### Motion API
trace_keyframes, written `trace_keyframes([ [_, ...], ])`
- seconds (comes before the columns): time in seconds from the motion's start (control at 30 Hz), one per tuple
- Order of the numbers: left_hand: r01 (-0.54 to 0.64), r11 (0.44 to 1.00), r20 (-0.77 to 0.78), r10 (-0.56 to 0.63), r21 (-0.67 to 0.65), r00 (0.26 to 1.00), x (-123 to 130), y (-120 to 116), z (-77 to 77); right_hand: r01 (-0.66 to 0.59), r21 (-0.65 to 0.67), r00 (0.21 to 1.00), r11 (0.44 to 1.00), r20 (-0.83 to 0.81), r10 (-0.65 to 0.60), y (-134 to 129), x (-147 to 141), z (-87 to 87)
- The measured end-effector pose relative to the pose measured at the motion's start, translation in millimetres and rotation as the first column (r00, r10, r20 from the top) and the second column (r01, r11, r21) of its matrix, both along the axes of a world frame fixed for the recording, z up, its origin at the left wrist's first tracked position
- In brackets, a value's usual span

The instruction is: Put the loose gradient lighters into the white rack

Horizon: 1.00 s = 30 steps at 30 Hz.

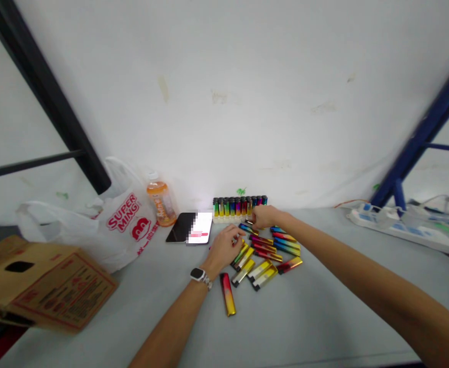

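Metallic rainbow-coloured lighters lie scattered on the grey table, among them several yellow-and-silver lighters [262, 274] and a red-and-yellow lighter [228, 295] nearest me. Behind them, a white rack [224, 220] holds upright lighters [238, 206] in rows. My right hand [265, 216] is at the rack's right front, fingers pinched round what looks like a lighter, mostly hidden by the hand. My left hand [226, 247], wearing a watch, hovers over the left side of the loose lighters. Its fingers are loosely bent and apart, the tips close to a blue-and-yellow lighter [249, 229]; contact is unclear.
A tablet [181, 228] lies left of the rack, beside an orange drink bottle [161, 202]. Farther left are a white plastic bag [120, 230] and a cardboard box [55, 286]. A white power strip [400, 229] with cables lies at right. The wall stands behind.
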<state>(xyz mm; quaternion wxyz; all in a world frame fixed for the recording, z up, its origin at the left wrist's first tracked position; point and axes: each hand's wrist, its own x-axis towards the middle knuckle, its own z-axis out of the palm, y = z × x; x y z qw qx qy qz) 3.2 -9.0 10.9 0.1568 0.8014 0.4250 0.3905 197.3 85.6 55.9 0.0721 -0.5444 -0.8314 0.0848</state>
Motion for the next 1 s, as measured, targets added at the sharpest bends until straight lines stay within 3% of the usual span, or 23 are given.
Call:
trace_keyframes([
  [0.13, 0.000, 1.000, 0.015, 0.000, -0.006, 1.000, -1, 2, 0.4, -0.008, 0.054, 0.977, 0.998, -0.213, 0.019, -8, 6, 3.3],
  [0.23, -0.006, 1.000, 0.010, 0.006, -0.015, 1.000, 0, 3, -0.1, -0.048, 0.066, 0.887, 0.997, -0.457, 0.072, -24, 14, 1.1],
  [0.33, -0.004, 1.000, 0.013, 0.004, -0.018, 1.000, 1, 3, -1.1, -0.070, 0.004, 0.708, 0.998, -0.705, 0.052, -44, 16, -7.2],
  [0.47, 0.004, 1.000, 0.015, -0.004, -0.006, 1.000, 2, 5, -2.9, -0.087, -0.210, 0.394, 0.974, -0.905, -0.160, -68, 10, -23.9],
  [0.57, 0.008, 1.000, 0.015, -0.008, -0.006, 1.000, 2, 6, -3.2, -0.031, -0.289, 0.149, 0.957, -0.948, -0.282, -78, 0, -32.9],
  [0.67, 0.011, 1.000, 0.022, -0.011, 0.002, 1.000, 2, 7, -2.5, -0.011, -0.334, -0.003, 0.943, -0.943, -0.334, -84, -10, -35.0],
  [0.8, 0.019, 0.999, 0.023, -0.020, 0.031, 1.000, 3, 6, -0.8, -0.137, -0.341, -0.089, 0.930, -0.931, -0.355, -90, -16, -32.4],
  [0.93, 0.017, 0.999, 0.017, -0.018, 0.044, 1.000, 3, 4, 1.5, -0.298, -0.421, -0.141, 0.857, -0.868, -0.476, -93, -16, -30.9],
  [1.0, 0.016, 0.999, 0.020, -0.017, 0.047, 1.000, 3, 3, 2.5, -0.305, -0.446, -0.146, 0.841, -0.851, -0.504, -93, -17, -31.1],
])
